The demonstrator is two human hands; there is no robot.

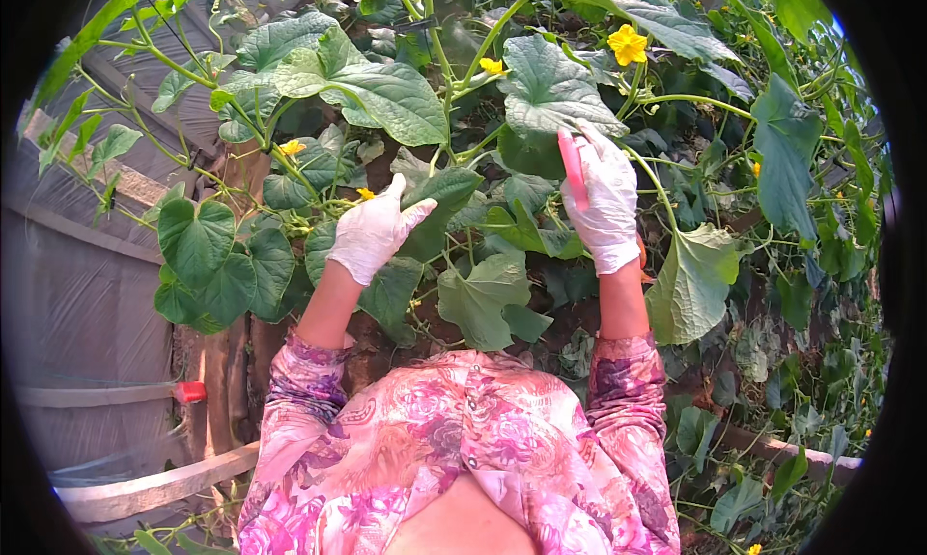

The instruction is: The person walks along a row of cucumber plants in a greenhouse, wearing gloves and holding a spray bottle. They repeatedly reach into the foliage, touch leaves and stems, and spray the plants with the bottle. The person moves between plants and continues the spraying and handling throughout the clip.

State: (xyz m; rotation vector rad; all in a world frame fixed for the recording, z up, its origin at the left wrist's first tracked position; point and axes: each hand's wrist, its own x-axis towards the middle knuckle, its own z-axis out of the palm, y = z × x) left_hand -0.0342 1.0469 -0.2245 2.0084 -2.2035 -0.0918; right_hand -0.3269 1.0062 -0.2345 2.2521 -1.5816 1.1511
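My left hand (373, 229), in a white glove, is raised among cucumber vines with thumb and forefinger spread apart. A broad green leaf (445, 193) lies right beside those fingers; whether they touch it is unclear. My right hand (605, 193), also gloved in white, is closed around a pink tool handle (572, 168). The rest of that tool is hidden by the hand and foliage, so its kind cannot be told. Just above the right fingertips hangs a large cucumber leaf (550, 88). Between my hands, a green vine stem (443, 70) rises through the leaves.
Yellow flowers (627, 45) dot the vines. At left are plastic sheeting (94, 301) and a curved pale strip (159, 482), with a red piece (190, 391) on another strip. Dense foliage (789, 381) fills the right side. A drooping leaf (691, 287) hangs by my right wrist.
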